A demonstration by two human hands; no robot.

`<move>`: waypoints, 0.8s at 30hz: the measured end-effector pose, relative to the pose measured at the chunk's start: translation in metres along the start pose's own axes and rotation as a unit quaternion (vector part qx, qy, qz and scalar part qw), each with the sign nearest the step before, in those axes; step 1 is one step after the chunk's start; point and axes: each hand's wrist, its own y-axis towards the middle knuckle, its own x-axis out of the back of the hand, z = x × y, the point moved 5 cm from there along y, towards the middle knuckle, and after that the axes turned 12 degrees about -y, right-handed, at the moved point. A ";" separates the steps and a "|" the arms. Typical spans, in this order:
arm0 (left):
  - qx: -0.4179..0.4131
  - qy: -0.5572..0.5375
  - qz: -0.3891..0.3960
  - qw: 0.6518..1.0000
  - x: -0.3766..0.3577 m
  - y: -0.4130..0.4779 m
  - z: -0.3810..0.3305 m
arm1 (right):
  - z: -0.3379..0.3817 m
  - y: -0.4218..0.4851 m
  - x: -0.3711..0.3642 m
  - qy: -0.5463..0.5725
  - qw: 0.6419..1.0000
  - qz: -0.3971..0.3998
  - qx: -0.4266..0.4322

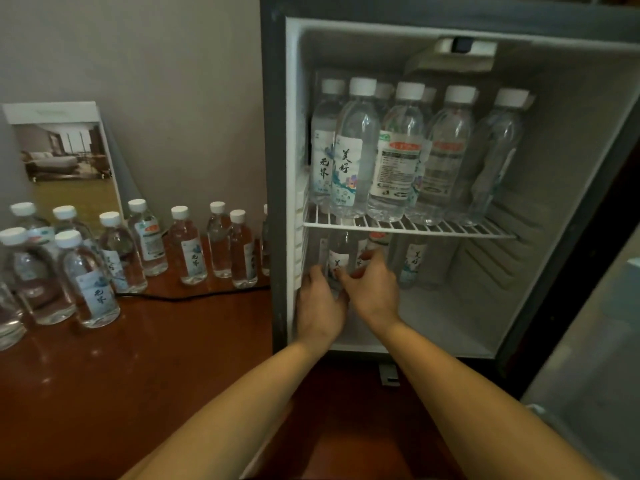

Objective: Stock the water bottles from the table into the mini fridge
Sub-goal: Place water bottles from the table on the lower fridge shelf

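Below the wire shelf (415,229) of the mini fridge (277,168), a person's two bare hands work side by side on the floor of the lower compartment. The left hand (320,303) has its grip curled round the left flank of a white-labelled bottle (337,259), which stands upright near the front left corner. The right hand (374,291), touching the left at the thumb side, appears to have its grip clamped on a red-labelled bottle (378,239) just behind and to the right. Its fingertips are hidden behind the plastic, so how firmly it holds is hard to judge. Both bottles seem to be going tight against the left wall, probably to start a neat row and leave the rest of the floor free. One lone bottle (412,261) stands apart, further right in the same compartment. Overhead, the upper-shelf bottles (398,150) stand in two ranks across most of the shelf's width, which would explain why stocking is going on below it. To the left, the remaining bottles (187,244) stand upright on the dark wooden bench (173,341) beside the fridge, so the job looks roughly half done. A black cable (194,296) trails across the bench in front of them, and a framed photograph (65,150) leans on the wall behind.
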 end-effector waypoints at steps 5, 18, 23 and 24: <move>-0.006 0.035 0.031 0.999 0.017 -0.023 -0.026 | 0.020 -0.026 0.019 -0.031 0.999 0.008 -0.003; -0.031 0.074 0.039 0.996 0.150 -0.080 -0.039 | 0.124 -0.119 0.033 -0.018 0.994 0.014 0.103; -0.007 0.107 -0.063 0.992 0.230 -0.086 -0.013 | 0.172 -0.146 -0.004 -0.036 0.986 0.047 0.158; 0.000 0.108 -0.082 0.991 0.245 -0.087 -0.005 | 0.180 -0.149 -0.013 -0.039 0.984 0.054 0.166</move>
